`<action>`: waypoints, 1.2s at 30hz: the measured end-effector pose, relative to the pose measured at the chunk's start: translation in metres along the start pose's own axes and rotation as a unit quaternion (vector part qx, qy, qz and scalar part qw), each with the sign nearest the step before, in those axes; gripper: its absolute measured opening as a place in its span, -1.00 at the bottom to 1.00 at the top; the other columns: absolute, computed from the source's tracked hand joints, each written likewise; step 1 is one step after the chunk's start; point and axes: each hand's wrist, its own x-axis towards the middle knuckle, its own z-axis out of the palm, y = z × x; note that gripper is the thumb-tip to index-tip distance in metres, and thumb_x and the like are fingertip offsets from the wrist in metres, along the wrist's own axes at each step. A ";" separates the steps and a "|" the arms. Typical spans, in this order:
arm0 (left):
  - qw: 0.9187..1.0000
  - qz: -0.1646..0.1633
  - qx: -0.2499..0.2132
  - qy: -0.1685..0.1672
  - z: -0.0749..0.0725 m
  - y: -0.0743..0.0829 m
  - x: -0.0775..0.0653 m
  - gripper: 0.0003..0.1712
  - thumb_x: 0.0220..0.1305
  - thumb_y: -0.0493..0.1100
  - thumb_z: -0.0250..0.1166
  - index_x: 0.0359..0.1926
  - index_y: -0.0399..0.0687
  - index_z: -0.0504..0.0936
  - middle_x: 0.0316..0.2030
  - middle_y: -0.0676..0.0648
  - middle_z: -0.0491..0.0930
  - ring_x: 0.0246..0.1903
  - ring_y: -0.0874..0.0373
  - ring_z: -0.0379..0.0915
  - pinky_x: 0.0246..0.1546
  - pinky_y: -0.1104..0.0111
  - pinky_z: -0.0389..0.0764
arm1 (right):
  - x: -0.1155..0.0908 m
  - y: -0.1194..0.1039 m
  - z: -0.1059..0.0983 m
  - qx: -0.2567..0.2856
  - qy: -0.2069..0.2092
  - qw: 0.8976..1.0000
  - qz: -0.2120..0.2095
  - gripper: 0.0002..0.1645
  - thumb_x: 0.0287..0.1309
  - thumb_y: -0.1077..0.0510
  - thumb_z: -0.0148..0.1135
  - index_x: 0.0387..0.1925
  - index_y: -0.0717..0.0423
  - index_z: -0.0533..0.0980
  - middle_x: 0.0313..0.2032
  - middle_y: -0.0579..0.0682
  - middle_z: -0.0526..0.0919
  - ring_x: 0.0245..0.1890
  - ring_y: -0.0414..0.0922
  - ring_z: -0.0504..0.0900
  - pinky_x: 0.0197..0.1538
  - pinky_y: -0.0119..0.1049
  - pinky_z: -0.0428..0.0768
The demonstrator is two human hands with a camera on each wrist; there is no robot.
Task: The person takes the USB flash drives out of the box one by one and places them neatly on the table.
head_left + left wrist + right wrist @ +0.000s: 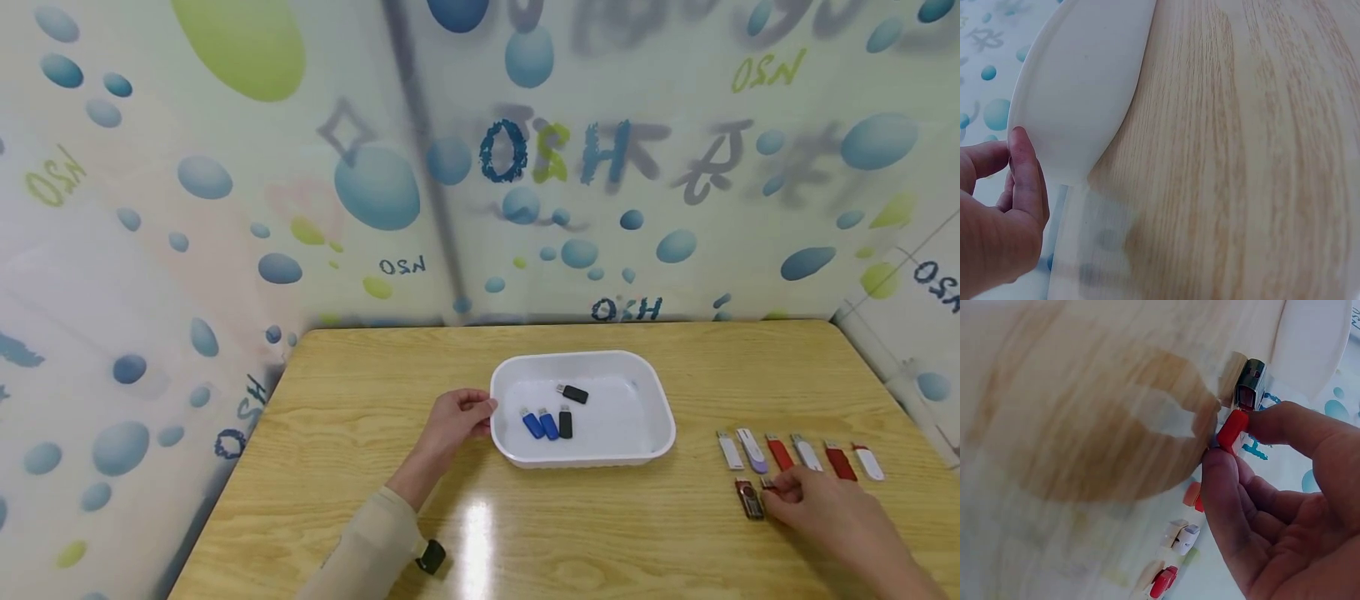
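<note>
At the left end of a white plastic tray, my left hand pinches the rim between thumb and fingers. Two blue USB flash drives and two black USB flash drives lie inside. Over on the right, my right hand pinches a red USB flash drive between thumb and index finger; in the head view the hand mostly covers it. Just left of those fingertips lies a dark red USB flash drive with a metal swivel cover.
Behind the right hand runs a row of several flash drives, among them a white one, a red one and a dark red one. The wooden table meets a patterned wall covering at its back edge.
</note>
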 end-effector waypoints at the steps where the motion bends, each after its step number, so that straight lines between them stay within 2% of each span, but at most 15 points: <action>1: 1.000 0.000 -0.002 0.000 0.000 0.000 0.000 -0.59 0.26 -0.17 0.30 0.01 -0.41 0.54 -0.22 -0.30 0.60 -0.43 0.18 0.55 -0.25 0.26 0.67 | 0.000 0.000 0.000 0.000 -0.001 1.000 0.002 -0.55 0.10 -0.13 0.26 -0.30 0.21 0.58 -0.42 -0.14 0.62 -0.49 -0.17 0.52 -0.44 -0.10 0.51; 9: 1.000 0.004 -0.009 -0.004 0.000 -0.001 0.000 -0.58 0.25 -0.19 0.30 0.02 -0.43 0.53 -0.20 -0.32 0.60 -0.42 0.17 0.56 -0.32 0.34 0.67 | -0.001 -0.003 -0.001 -0.016 -0.003 1.000 0.013 -0.66 0.07 -0.07 0.25 -0.37 0.16 0.55 -0.47 -0.15 0.56 -0.54 -0.16 0.42 -0.49 -0.13 0.46; 17: 1.000 0.006 -0.011 -0.005 0.000 -0.001 -0.001 -0.59 0.25 -0.19 0.30 -0.01 -0.43 0.53 -0.22 -0.32 0.60 -0.43 0.17 0.55 -0.28 0.30 0.67 | -0.002 -0.004 0.001 -0.030 0.011 0.999 0.007 -0.73 0.09 -0.06 0.22 -0.47 0.07 0.50 -0.57 -0.15 0.40 -0.59 -0.13 0.32 -0.55 -0.20 0.32; 23: 1.000 0.007 -0.011 -0.005 0.000 -0.001 -0.002 -0.60 0.25 -0.20 0.30 0.00 -0.44 0.53 -0.22 -0.33 0.60 -0.44 0.19 0.54 -0.31 0.33 0.66 | 0.000 -0.003 0.002 -0.029 0.011 0.999 0.008 -0.71 0.09 -0.07 0.23 -0.44 0.08 0.53 -0.54 -0.16 0.47 -0.58 -0.13 0.35 -0.55 -0.18 0.37; 28: 1.000 0.010 -0.015 -0.005 0.000 -0.001 -0.002 -0.60 0.25 -0.20 0.30 -0.01 -0.44 0.53 -0.23 -0.33 0.60 -0.44 0.18 0.55 -0.30 0.31 0.67 | -0.003 -0.005 0.001 -0.023 0.013 1.000 0.013 -0.74 0.10 -0.05 0.19 -0.49 0.06 0.51 -0.57 -0.16 0.42 -0.58 -0.14 0.32 -0.55 -0.22 0.31; 31: 1.000 0.009 -0.015 -0.005 0.000 -0.001 -0.002 -0.60 0.25 -0.20 0.30 0.00 -0.44 0.53 -0.22 -0.33 0.60 -0.43 0.18 0.55 -0.26 0.27 0.67 | -0.005 -0.007 -0.002 -0.025 0.010 0.999 0.024 -0.66 0.15 -0.09 0.16 -0.50 0.09 0.50 -0.59 -0.14 0.38 -0.58 -0.13 0.32 -0.54 -0.22 0.29; 34: 1.000 0.006 -0.012 -0.006 -0.001 0.000 -0.002 -0.59 0.26 -0.19 0.30 0.01 -0.43 0.53 -0.20 -0.34 0.60 -0.41 0.16 0.55 -0.22 0.22 0.66 | -0.007 -0.008 -0.007 -0.025 0.012 0.999 0.028 -0.56 0.20 -0.13 0.15 -0.45 0.19 0.53 -0.58 -0.12 0.41 -0.57 -0.13 0.35 -0.52 -0.19 0.36; 36: 1.000 0.005 -0.009 -0.007 -0.001 0.000 -0.001 -0.58 0.27 -0.18 0.29 0.03 -0.42 0.52 -0.19 -0.34 0.60 -0.39 0.13 0.56 -0.21 0.19 0.66 | -0.008 -0.010 -0.012 -0.024 0.030 0.999 0.019 -0.54 0.20 -0.12 0.17 -0.36 0.26 0.57 -0.54 -0.13 0.49 -0.57 -0.13 0.38 -0.52 -0.17 0.43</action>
